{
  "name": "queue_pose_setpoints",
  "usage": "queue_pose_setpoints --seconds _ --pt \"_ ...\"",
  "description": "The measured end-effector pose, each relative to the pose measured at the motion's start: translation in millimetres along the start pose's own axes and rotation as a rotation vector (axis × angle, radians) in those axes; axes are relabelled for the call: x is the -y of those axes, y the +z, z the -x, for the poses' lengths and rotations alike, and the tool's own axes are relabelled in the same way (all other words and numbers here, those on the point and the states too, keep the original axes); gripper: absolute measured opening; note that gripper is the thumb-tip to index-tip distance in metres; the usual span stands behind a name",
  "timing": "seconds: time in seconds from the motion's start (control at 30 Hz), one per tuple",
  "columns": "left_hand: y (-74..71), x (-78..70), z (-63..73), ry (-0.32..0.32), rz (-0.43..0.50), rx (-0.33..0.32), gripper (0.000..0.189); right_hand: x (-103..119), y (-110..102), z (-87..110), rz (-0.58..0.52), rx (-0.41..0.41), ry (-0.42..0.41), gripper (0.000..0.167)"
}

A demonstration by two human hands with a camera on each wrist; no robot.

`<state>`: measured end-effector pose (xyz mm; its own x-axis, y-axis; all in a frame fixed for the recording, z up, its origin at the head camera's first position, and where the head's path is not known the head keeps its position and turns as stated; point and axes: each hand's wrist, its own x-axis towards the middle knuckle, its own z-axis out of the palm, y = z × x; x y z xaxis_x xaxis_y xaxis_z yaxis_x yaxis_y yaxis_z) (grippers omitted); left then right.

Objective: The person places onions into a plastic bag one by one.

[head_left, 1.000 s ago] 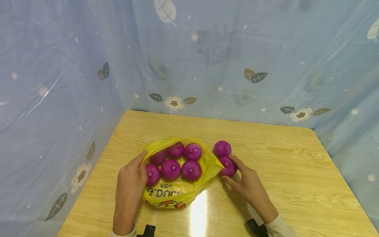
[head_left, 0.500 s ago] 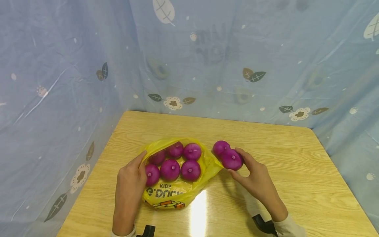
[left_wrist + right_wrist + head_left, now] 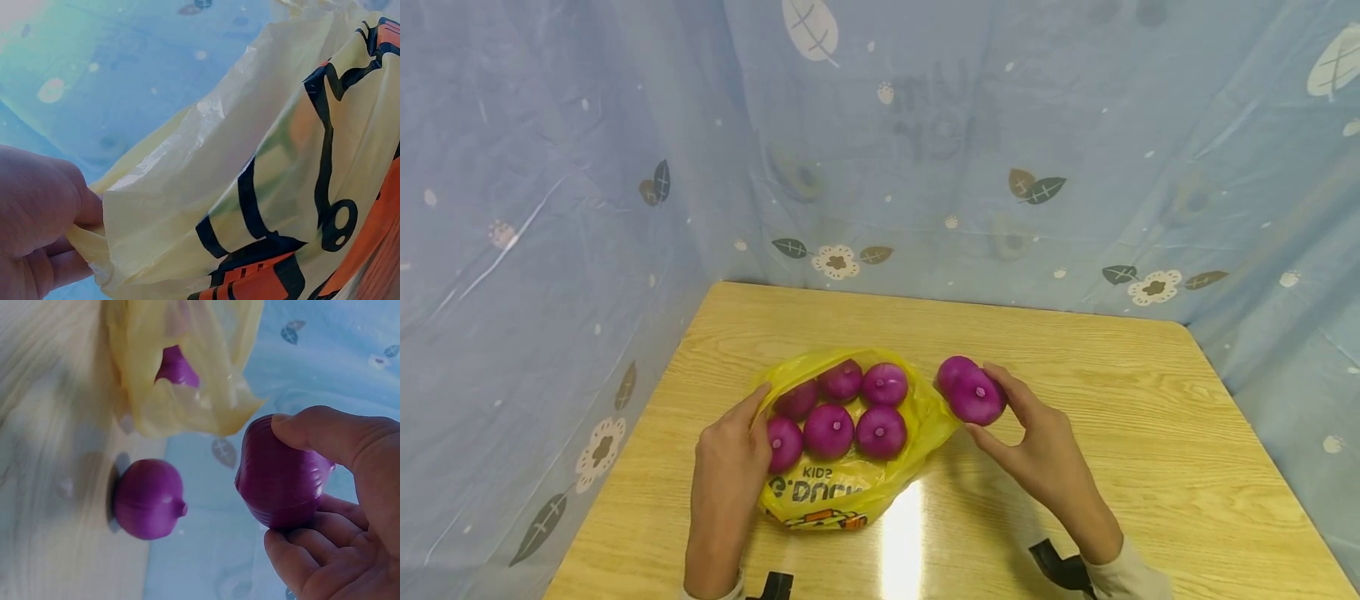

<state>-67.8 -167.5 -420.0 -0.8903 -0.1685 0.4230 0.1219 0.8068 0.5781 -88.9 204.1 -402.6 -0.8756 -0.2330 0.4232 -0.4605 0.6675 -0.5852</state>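
A yellow plastic bag (image 3: 820, 483) printed with black letters lies with its mouth open, several purple onions (image 3: 829, 431) showing inside. My left hand (image 3: 730, 467) pinches the bag's left rim; the left wrist view shows the thin plastic (image 3: 150, 231) between thumb and fingers. Just right of the bag, my right hand (image 3: 1037, 442) grips one purple onion (image 3: 977, 397) between thumb and fingertips. In the right wrist view this held onion (image 3: 281, 475) is raised off the table. Another onion (image 3: 149, 499) rests on the table beside the bag, partly hidden behind the held one in the head view.
The wooden table (image 3: 1112, 400) extends right of my right hand and behind the bag. A blue patterned curtain (image 3: 925, 167) stands along its back and sides. Black straps (image 3: 1060, 567) sit at my wrists.
My right hand has lifted one onion off the table, moved it right, then brought it slightly back left toward the bag. The left hand keeps its hold on the rim.
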Motion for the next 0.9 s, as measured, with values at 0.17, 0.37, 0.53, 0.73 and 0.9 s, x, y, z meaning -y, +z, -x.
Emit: queue_pose_setpoints --seconds 0.17,0.37,0.53,0.73,0.9 --pt "0.6 0.4 0.4 -0.009 0.002 -0.001 0.038 8.4 3.4 -3.9 -0.032 0.012 -0.011 0.079" --pt "1.2 1.2 0.1 -0.001 0.002 -0.004 0.037 18.8 10.8 -6.6 -0.113 0.049 -0.038 0.081" --pt "0.4 -0.2 -0.2 0.005 0.009 -0.002 0.037 29.1 18.7 -7.9 -0.123 0.080 -0.056 0.080" --pt "0.3 -0.1 -0.3 -0.002 0.014 -0.002 0.037 39.3 30.0 -10.1 -0.148 0.122 -0.103 0.079" --pt "0.7 0.7 -0.6 -0.004 0.002 0.000 0.036 47.3 40.8 -12.2 -0.171 0.157 -0.153 0.081"
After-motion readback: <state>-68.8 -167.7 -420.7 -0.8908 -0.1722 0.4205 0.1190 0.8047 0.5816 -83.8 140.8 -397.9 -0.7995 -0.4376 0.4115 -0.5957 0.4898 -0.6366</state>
